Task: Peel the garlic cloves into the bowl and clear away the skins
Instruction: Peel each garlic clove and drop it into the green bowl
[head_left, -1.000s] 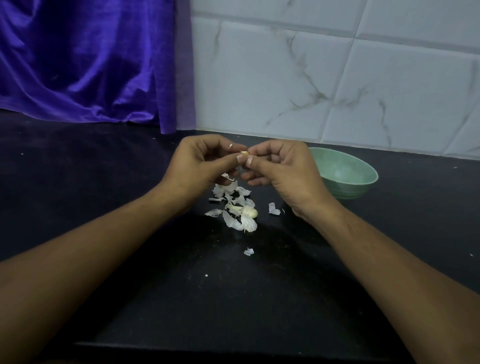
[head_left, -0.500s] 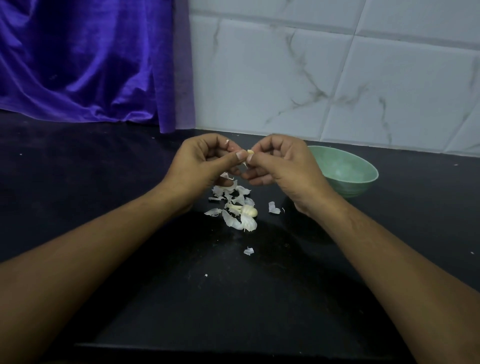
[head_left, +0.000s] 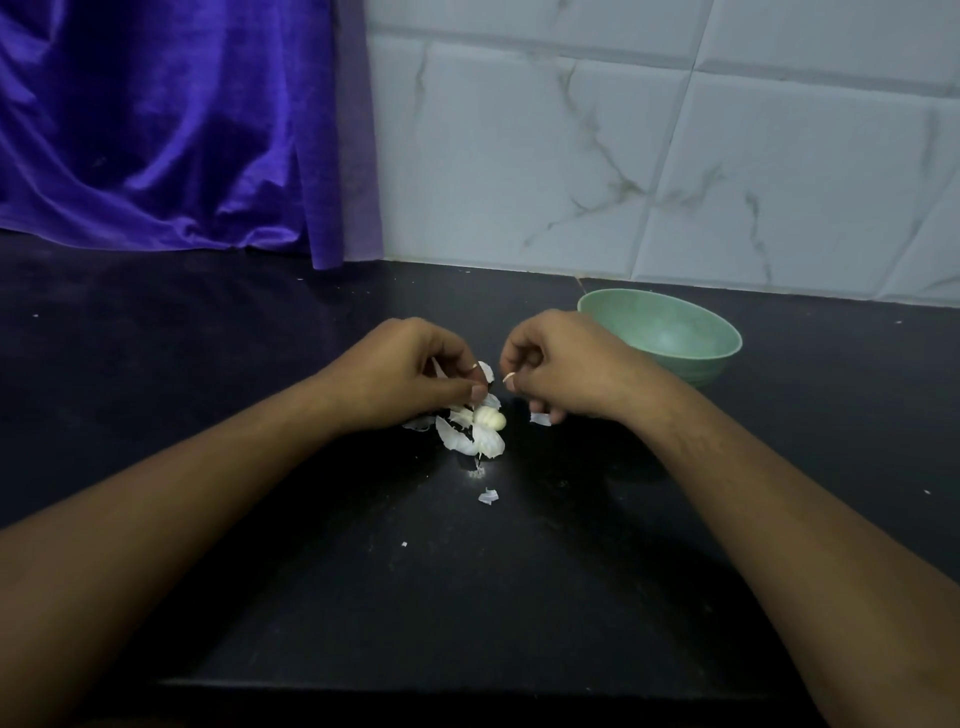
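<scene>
left hand (head_left: 410, 375) and right hand (head_left: 563, 371) curl above skins (head_left: 470, 439).

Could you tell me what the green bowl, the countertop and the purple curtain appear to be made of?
The bowl looks like glazed ceramic or melamine: it is smooth, pale green and softly glossy, and the picture cannot settle which. The countertop seems to be polished dark stone, black with a faint sheen. The curtain looks like velvet or satin, with deep folds and bright highlights.
</scene>
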